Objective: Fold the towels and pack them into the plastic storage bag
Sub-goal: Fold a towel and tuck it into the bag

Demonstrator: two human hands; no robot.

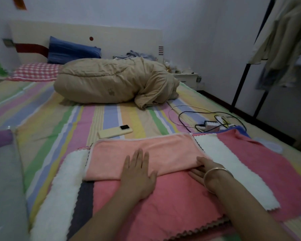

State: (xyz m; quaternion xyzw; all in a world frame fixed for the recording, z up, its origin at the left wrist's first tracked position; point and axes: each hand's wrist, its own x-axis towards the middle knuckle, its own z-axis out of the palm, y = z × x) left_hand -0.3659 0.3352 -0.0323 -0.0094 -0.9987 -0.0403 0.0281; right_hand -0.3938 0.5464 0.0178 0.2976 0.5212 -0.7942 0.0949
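A folded light-pink towel point(129, 150) lies on top of a spread pile of towels on the bed: a darker pink one point(172, 206), white fluffy ones point(63, 188) at left and right, and a dark grey strip. My left hand point(137, 174) lies flat with straight fingers on the near edge of the light-pink towel. My right hand point(202, 169), with a bangle on the wrist, touches that towel's near right edge, its fingers partly tucked at the fold. The plastic storage bag point(3, 171) lies at the far left, holding grey and purple cloth.
The bed has a striped sheet point(59, 122). A phone point(115, 132) lies just beyond the towels. A power strip with tangled cables point(210, 124) sits to the right. A rolled beige quilt point(111, 80) and pillows fill the head end. Clothes hang on a rack at right.
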